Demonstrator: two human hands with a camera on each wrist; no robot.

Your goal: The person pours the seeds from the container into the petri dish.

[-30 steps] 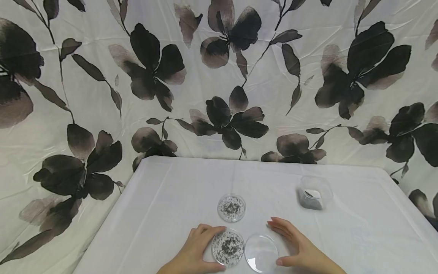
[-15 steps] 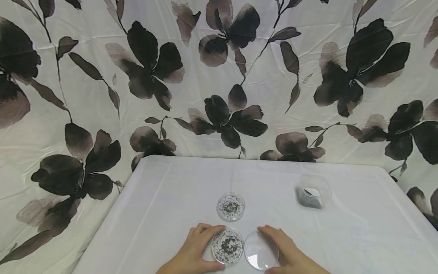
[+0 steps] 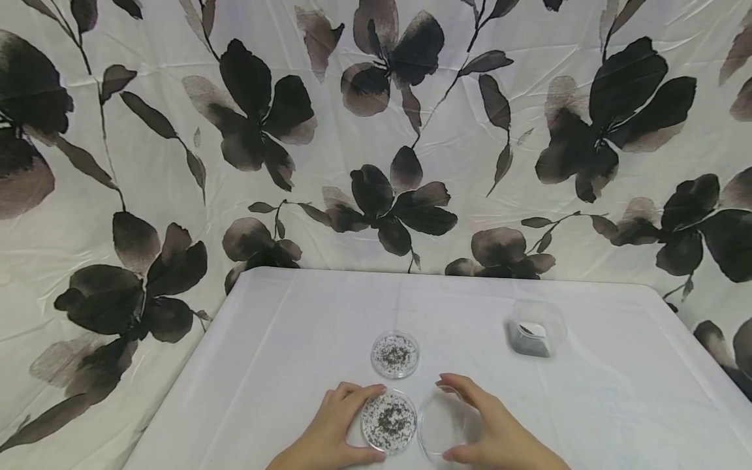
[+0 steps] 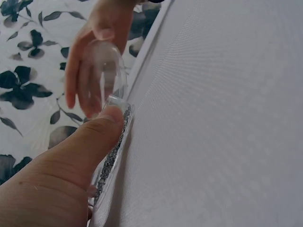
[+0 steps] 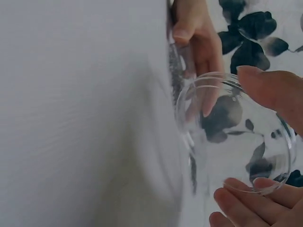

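Note:
My left hand [image 3: 337, 427] grips a round clear petri dish [image 3: 389, 422] of black and white specks by its rim, thumb at the near side and fingers at the far side. In the left wrist view the dish [image 4: 112, 156] sits low along the white tabletop. Just right of it, my right hand [image 3: 490, 424] holds a clear petri dish lid [image 3: 442, 427] between thumb and fingers. The lid [image 5: 236, 137] is tilted and raised off the cloth in the right wrist view, its see-through face showing nothing inside.
Behind the gripped dish lies a second petri dish [image 3: 395, 354] with similar specks. A clear plastic tub [image 3: 537, 326] with something dark grey and white in it stands at the back right. White cloth covers the table [image 3: 305, 326]; a floral curtain [image 3: 376, 130] hangs beyond its far edge.
My right hand has come in from the right, taken the lid by its rim and lifted and tilted it. The left hand keeps its grip on the dish.

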